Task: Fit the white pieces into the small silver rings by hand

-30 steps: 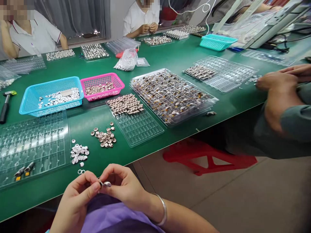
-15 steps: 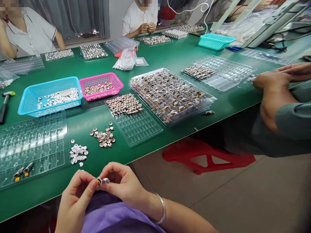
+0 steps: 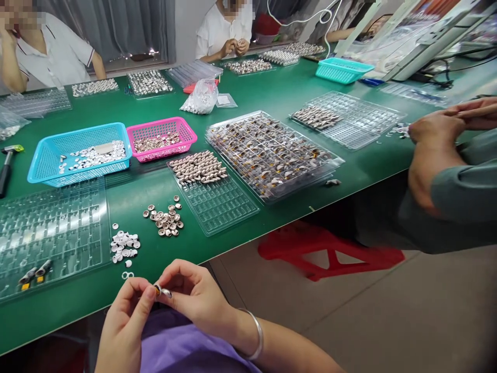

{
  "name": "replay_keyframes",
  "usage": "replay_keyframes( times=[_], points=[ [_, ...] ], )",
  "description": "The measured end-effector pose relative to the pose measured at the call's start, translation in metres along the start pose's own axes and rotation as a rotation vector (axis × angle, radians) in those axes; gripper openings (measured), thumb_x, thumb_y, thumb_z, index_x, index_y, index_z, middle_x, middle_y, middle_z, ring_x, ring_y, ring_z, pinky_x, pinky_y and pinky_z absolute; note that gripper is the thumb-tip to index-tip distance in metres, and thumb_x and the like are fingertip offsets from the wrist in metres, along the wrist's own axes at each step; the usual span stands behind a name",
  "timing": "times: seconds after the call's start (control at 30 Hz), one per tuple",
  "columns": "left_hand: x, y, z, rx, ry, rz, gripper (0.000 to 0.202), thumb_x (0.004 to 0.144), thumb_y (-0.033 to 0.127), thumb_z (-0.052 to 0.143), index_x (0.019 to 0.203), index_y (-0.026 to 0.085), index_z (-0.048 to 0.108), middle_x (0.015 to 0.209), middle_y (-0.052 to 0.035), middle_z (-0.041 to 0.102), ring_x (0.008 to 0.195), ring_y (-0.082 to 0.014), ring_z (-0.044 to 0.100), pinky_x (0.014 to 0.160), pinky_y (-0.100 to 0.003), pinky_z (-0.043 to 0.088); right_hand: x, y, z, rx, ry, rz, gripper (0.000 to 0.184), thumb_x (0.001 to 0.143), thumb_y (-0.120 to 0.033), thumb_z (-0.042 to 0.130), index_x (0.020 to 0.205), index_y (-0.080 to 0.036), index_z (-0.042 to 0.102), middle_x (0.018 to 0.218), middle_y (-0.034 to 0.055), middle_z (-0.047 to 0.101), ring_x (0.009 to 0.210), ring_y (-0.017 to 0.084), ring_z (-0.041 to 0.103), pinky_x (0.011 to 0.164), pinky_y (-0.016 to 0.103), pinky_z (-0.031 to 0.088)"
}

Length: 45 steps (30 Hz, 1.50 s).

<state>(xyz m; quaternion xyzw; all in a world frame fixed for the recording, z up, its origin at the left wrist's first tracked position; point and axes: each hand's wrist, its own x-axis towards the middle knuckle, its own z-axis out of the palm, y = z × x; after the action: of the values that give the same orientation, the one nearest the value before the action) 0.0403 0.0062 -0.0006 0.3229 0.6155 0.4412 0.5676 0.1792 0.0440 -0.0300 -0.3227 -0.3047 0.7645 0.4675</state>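
Bench (image 3: pixel 151 261): uniform green. Held part (image 3: pixel 166 293): silvery, orange and dark patches. Small discs (image 3: pixel 125 241): white. Small cups (image 3: pixel 167 224): pinkish beige. Blue basket (image 3: pixel 93 177), pink basket (image 3: pixel 166 152): regular perforated lattice. Turquoise basket (image 3: pixel 341 76). Lap cloth (image 3: pixel 186 347): purple. Bracelet (image 3: pixel 259 336): silver. Stool (image 3: pixel 287 248): red. Curtain (image 3: pixel 128 20): grey.

Small part (image 3: pixel 166 293) between left hand (image 3: pixel 128 316) and right hand (image 3: pixel 204 296), at table's (image 3: pixel 254 94) near edge. Caps (image 3: pixel 166 225) near that edge, left of tray (image 3: pixel 217 207); tray stack (image 3: pixel 334 163) right of tray; hammer (image 3: pixel 5 176) left of basket (image 3: pixel 83 135).
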Motion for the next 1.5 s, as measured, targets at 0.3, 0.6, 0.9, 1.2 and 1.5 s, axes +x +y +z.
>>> replay_keyframes(
  times=[0.3, 0.6, 0.9, 1.2, 1.5],
  points=[
    [0.0, -0.006, 0.008, -0.061, 0.035, 0.022, 0.035, 0.074, 0.053, 0.076, 0.081, 0.022, 0.062, 0.079, 0.0018, 0.059, 0.08, -0.015, 0.054, 0.075, -0.023, 0.048, 0.001, -0.003, -0.002, 0.102, -0.043, 0.102, 0.042, 0.048, -0.023, 0.097, 0.074, -0.015, 0.065, 0.067, -0.005, 0.066, 0.06, 0.007, 0.06, 0.066, 0.019, 0.052],
    [0.003, -0.003, 0.002, 0.102, 0.048, 0.131, 0.034, 0.073, 0.053, 0.077, 0.081, 0.023, 0.062, 0.076, 0.0018, 0.059, 0.073, -0.0144, 0.055, 0.068, -0.021, 0.049, 0.0, 0.0, -0.004, 0.082, -0.066, 0.066, 0.038, 0.052, -0.024, 0.096, 0.075, -0.015, 0.066, 0.07, -0.0038, 0.067, 0.062, 0.008, 0.061, 0.067, 0.02, 0.052],
    [0.015, -0.013, -0.019, 0.481, 0.046, 0.621, 0.019, 0.082, 0.038, 0.072, 0.079, 0.023, 0.061, 0.066, 0.0042, 0.06, 0.061, -0.0117, 0.058, 0.057, -0.018, 0.05, -0.002, -0.012, -0.01, -0.131, -0.28, -0.032, 0.025, 0.072, -0.023, 0.082, 0.085, -0.016, 0.063, 0.077, -0.0027, 0.059, 0.064, 0.006, 0.056, 0.062, 0.018, 0.047],
    [0.012, 0.017, -0.037, 0.88, -0.291, 1.212, 0.046, 0.087, -0.001, 0.052, 0.122, 0.025, 0.067, 0.109, -0.0077, 0.061, 0.1, -0.0169, 0.062, 0.082, -0.025, 0.056, 0.001, -0.012, -0.01, -0.267, -0.324, -0.01, 0.018, 0.068, -0.009, 0.067, 0.079, -0.016, 0.056, 0.074, -0.004, 0.058, 0.062, 0.007, 0.056, 0.061, 0.02, 0.046],
    [0.005, 0.014, -0.026, 0.871, -0.046, 1.112, 0.015, 0.086, 0.011, 0.066, 0.099, 0.017, 0.068, 0.088, -0.0024, 0.073, 0.076, -0.0105, 0.07, 0.077, -0.015, 0.055, -0.001, -0.01, -0.011, -0.26, -0.261, 0.058, 0.019, 0.069, -0.01, 0.07, 0.084, -0.015, 0.059, 0.077, -0.0022, 0.062, 0.066, 0.007, 0.06, 0.066, 0.02, 0.05]
  ],
)
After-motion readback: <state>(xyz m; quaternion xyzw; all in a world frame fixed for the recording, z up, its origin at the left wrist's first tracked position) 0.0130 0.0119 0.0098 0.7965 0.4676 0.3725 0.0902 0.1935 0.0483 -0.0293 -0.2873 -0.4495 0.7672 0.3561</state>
